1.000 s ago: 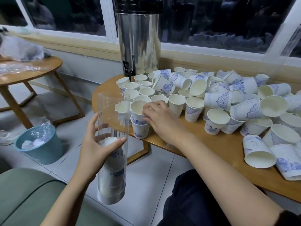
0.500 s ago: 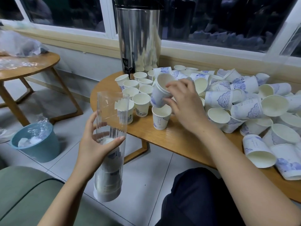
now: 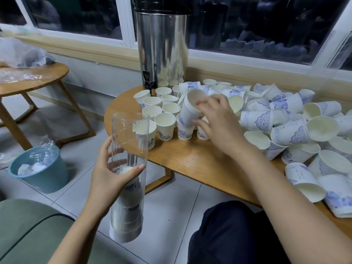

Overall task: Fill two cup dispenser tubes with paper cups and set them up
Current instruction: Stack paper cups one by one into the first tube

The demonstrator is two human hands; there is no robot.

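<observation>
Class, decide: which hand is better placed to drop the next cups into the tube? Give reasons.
Right. The right hand grips a cup stack above the table; the left hand is taken up holding the tube, open end up.

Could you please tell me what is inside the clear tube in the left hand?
A stack of paper cups fills the lower part of the clear tube; above it is empty. The left hand covers part of the stack, hiding the count.

Your clear ribbed plastic tube [image 3: 129, 168] shines; matt paper cups [image 3: 262, 121] cover glossy grained wood table [image 3: 190, 161] beside a polished steel urn [image 3: 162, 48].
</observation>
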